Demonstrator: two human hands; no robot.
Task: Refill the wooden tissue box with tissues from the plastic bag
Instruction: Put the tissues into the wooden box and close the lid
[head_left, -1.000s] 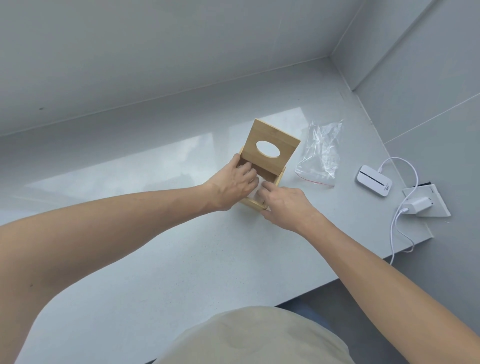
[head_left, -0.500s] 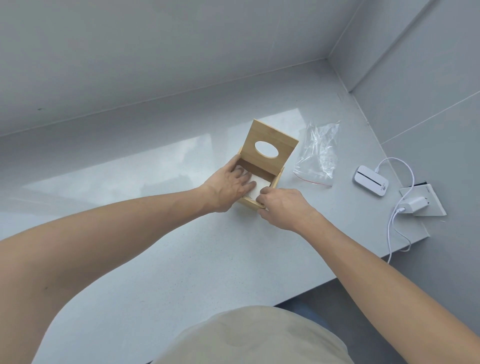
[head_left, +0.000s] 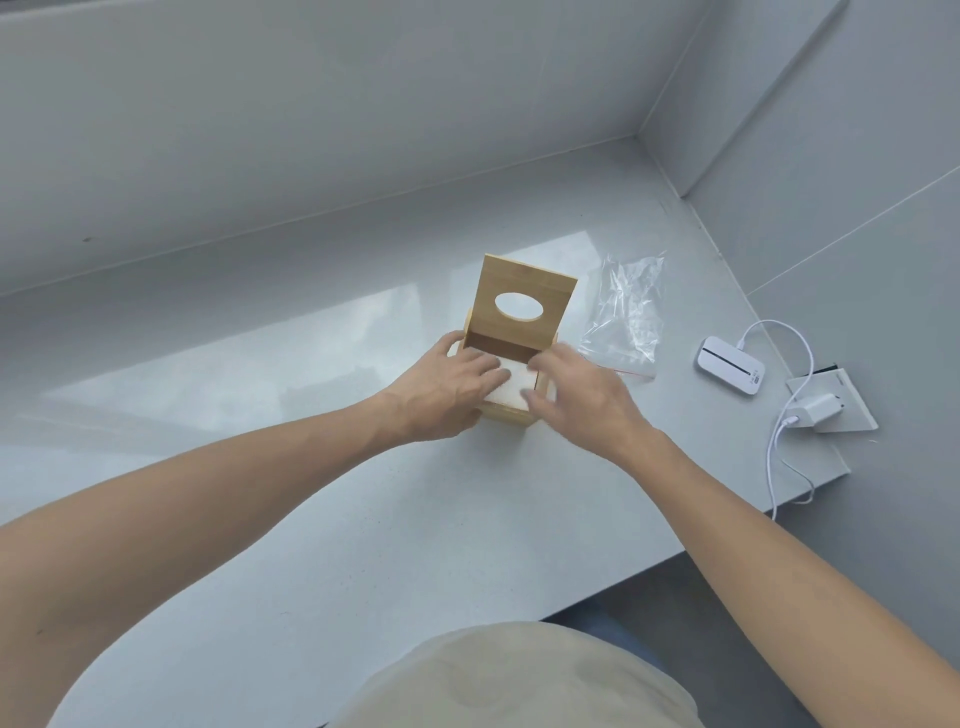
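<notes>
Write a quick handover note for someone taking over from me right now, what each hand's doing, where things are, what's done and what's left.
Left hand: fingers flat on the tissues inside the wooden tissue box, pressing them down.
Right hand: open, hovering at the box's right edge, holding nothing.
Lid: stands raised at the back.
Plastic bag: lies on the counter right of the box and looks empty.
Done: tissues loaded.
Left: seat the stack, close the lid.

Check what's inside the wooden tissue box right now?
White tissues sit inside the wooden tissue box, its lid raised. The left hand presses on them; the right hand hovers over the right edge. How deep the stack goes is hidden.
</notes>
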